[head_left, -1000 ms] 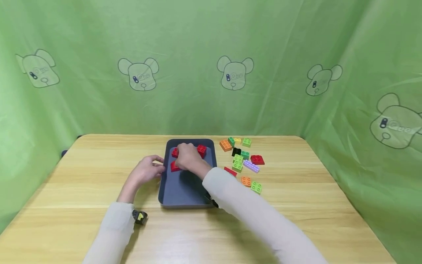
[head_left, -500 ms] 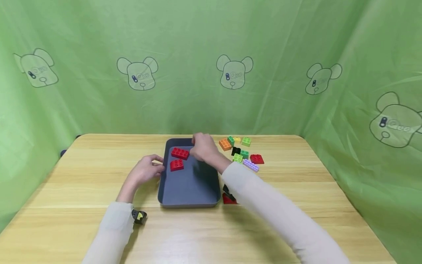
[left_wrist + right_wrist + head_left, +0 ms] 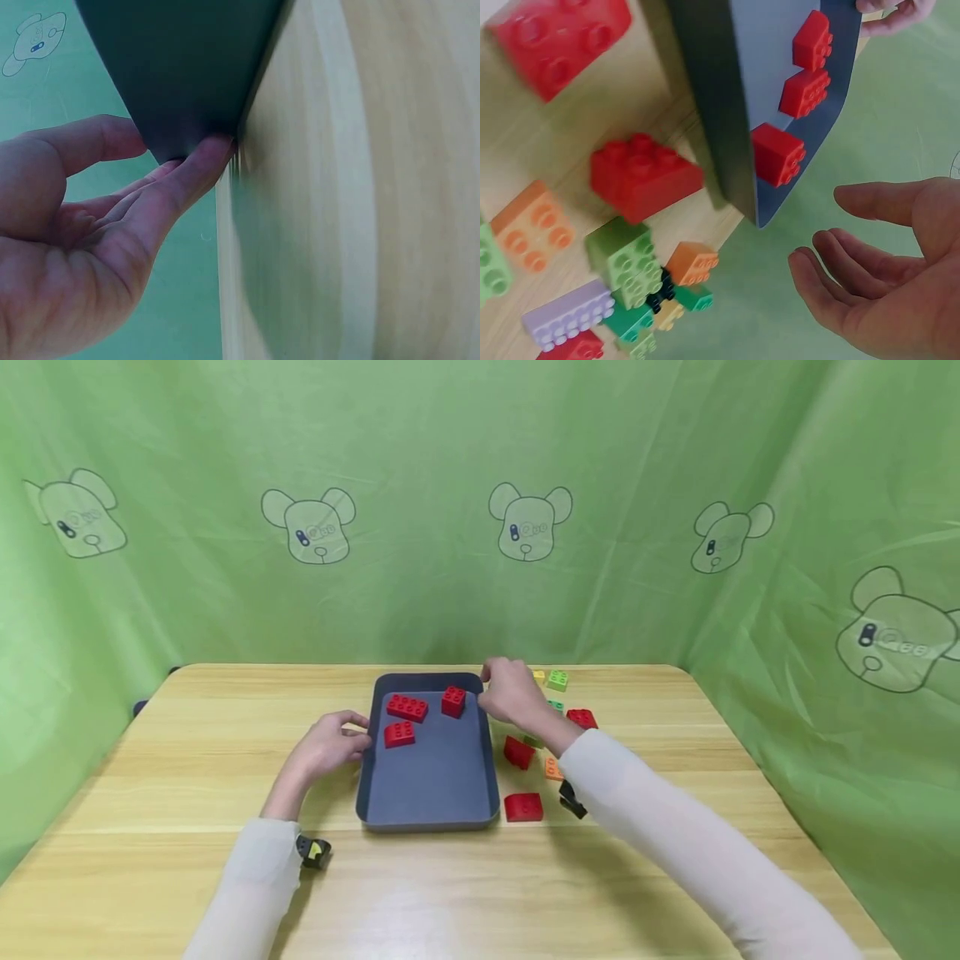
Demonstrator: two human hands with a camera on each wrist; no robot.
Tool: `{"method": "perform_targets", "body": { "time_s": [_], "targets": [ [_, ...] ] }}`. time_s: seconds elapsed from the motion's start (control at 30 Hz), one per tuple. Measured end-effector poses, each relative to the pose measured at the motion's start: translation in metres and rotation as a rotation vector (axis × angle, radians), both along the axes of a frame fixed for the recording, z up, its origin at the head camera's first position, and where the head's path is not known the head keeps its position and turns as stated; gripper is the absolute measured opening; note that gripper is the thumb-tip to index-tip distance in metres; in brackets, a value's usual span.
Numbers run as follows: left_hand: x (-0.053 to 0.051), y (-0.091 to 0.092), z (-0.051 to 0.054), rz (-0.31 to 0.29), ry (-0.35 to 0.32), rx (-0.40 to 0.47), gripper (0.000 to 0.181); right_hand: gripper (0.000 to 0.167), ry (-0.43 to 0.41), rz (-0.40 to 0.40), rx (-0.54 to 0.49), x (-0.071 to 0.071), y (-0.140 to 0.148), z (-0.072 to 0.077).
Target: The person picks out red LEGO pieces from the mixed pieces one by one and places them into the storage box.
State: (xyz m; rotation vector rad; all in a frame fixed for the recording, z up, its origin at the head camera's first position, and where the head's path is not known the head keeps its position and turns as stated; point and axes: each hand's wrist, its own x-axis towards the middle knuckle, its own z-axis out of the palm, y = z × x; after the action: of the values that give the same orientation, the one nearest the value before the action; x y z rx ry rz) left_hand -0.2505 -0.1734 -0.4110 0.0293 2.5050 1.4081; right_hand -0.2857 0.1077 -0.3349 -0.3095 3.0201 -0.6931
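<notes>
Relaxed left fingers (image 3: 196, 171) touching gray tray (image 3: 431, 785), parted right fingers (image 3: 816, 283) beside it, holding nothing

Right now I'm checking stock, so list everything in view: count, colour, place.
Table: one, light wood, centre.
Tray: one, dark grey, on table.
Red bricks: six, red, three in tray, three right.
Other bricks: two orange, two green, at least three lime, one each purple, yellow, black; right of tray.
Curtain: piece count unclear, green, around table.
Wrist devices: two, black, at wrists.
Sleeves: two, pale, on forearms.
Left hand: one, touching tray's left side.
Right hand: one, near tray's far right corner.
</notes>
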Motion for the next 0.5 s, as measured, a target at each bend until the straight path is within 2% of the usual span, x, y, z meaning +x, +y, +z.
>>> {"method": "perform_targets", "body": {
  "time_s": [0.17, 0.5],
  "targets": [
    [0.0, -0.002, -0.001, 0.002, 0.0, 0.003, 0.043, 0.035, 0.032, 0.023, 0.033, 0.002, 0.009, -0.004],
    [0.0, -0.001, -0.001, -0.005, 0.009, -0.001, 0.043, 0.04, -0.008, 0.04, 0.112, 0.012, 0.02, -0.019]
  ]
}}
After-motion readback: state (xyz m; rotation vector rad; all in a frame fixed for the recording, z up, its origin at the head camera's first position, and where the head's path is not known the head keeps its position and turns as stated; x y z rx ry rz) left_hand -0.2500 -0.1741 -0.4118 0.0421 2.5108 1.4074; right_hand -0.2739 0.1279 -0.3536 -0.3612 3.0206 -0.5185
